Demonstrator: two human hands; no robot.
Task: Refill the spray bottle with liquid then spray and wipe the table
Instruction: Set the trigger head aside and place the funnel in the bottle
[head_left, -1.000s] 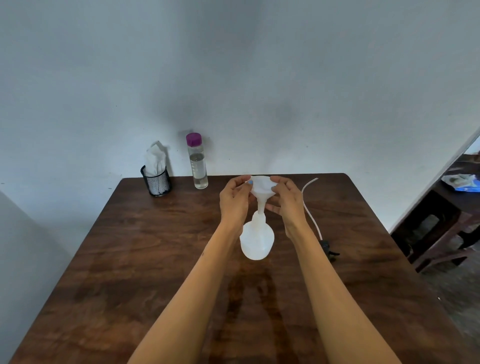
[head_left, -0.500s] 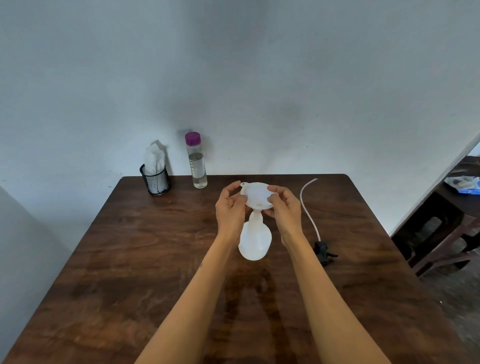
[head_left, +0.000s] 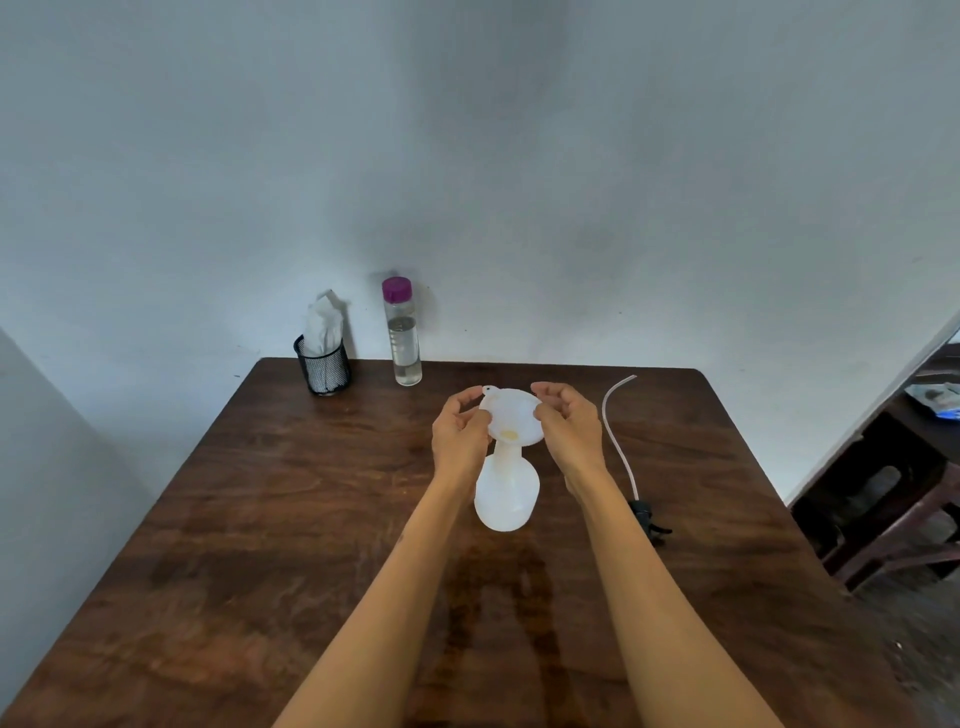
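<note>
Over the translucent white plastic spray bottle (head_left: 506, 491), mid-table, my left hand (head_left: 460, 441) and right hand (head_left: 569, 434) pinch the white plastic funnel (head_left: 511, 418), seating it. Next, I judge, comes uncapping the purple-capped clear bottle (head_left: 401, 332) behind it, then pouring.

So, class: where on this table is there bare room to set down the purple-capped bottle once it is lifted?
The table's left half and its near edge are bare. Crowded: the middle, with both hands on the funnel atop the spray bottle, and right of it the sprayer head.
</note>
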